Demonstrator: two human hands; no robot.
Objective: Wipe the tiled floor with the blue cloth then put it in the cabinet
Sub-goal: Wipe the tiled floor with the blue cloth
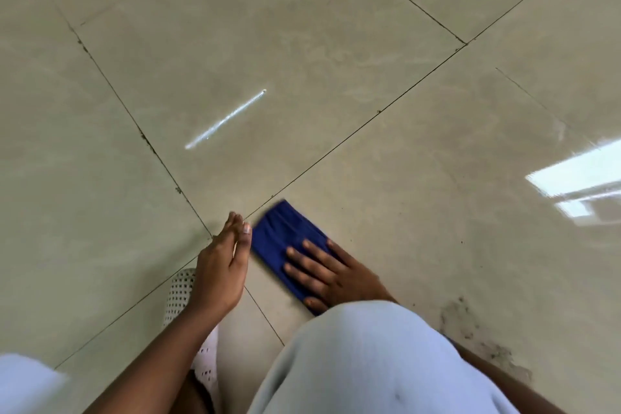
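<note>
The wiping step is in hand: the right hand [327, 274] lies flat, fingers spread, pressing the folded dark-blue cloth [285, 239] onto the glossy beige tiled floor [302, 77] beside a grout crossing. The left hand [223, 262] hovers open and empty just beside it. A gritty patch [470, 326] sits nearby — next likely sweep there; no cabinet is visible.

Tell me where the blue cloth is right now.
In the head view the blue cloth lies flat on the tiled floor, low and centre, pressed under the right hand, with the left hand just beside it, near a grout-line crossing.
</note>
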